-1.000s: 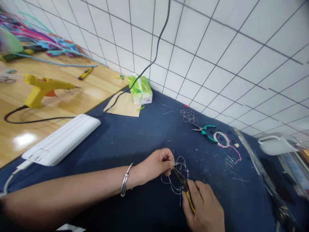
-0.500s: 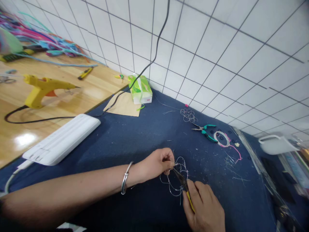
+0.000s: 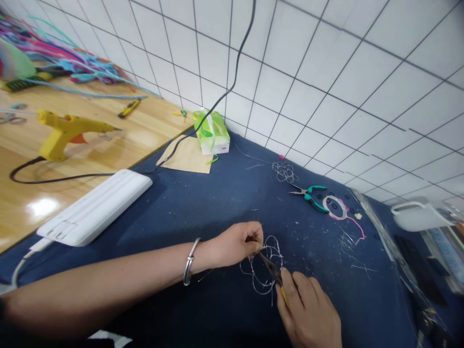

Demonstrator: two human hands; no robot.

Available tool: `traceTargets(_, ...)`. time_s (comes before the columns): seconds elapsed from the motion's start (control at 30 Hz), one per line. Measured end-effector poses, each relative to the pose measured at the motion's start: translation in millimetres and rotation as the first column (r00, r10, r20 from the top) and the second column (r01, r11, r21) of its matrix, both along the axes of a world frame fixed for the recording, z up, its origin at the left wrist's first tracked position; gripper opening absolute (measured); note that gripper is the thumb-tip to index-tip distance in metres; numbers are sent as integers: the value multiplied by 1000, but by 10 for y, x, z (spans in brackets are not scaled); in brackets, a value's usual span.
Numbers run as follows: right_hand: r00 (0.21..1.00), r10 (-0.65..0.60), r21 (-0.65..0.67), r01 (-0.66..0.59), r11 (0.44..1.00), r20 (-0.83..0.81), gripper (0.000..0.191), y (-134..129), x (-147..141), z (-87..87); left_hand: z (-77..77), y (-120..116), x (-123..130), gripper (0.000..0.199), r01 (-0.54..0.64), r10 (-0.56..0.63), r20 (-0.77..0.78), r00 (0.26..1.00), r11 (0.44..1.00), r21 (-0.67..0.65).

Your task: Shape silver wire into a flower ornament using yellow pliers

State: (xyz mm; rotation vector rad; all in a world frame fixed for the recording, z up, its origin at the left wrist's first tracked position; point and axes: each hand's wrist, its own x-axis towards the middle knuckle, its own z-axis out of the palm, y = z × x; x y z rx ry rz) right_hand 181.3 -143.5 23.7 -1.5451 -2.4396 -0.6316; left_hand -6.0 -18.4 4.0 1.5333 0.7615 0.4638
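Note:
Between my hands is a looped silver wire piece [image 3: 263,293] with small pinkish beads along its loops. My left hand [image 3: 242,241], with a silver bangle on the wrist, pinches the wire piece at its upper left side. My right hand [image 3: 311,307] is closed round yellow-handled pliers [image 3: 272,270]. Their dark jaws point up and left and reach the wire close to my left fingertips. Whether the jaws grip the wire is too small to tell.
Teal-handled pliers [image 3: 311,197], another wire loop piece [image 3: 284,171] and a white ring [image 3: 335,208] with pink cord lie to the right, among wire scraps. A white power bank [image 3: 96,208], tissue pack [image 3: 213,134] and yellow glue gun [image 3: 68,131] are to the left. A black cable hangs across.
Both hands stay in nearly the same place on the wire piece. The right hand and its pliers have shifted very slightly; the whole view has moved a little too.

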Motion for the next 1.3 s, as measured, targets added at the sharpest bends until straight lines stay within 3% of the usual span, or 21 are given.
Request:
traceTargets(0.23,998,16,-3,-15,1000,60,28,3,56,42,-9,-25,11,4,34,-30,49,998,996,-82)
traceTargets(0.43,994,-55,-27,52,998,-98,25,-8,97,58,9,-51,29,5,25,3,127,992,976,-218)
traceTargets(0.7,970,-79,-197,33,980,-232,27,-30,80,39,60,-48,37,5,-10,21,92,996,993,-119)
traceTargets(1.07,959,-86,-188,35,982,-270,25,-19,50,1,66,-51,36,4,-11,18,76,997,995,-94)
traceTargets(1.3,979,-71,-162,39,986,-193,23,-26,45,28,30,-39,22,4,12,-12,19,1000,1000,-26)
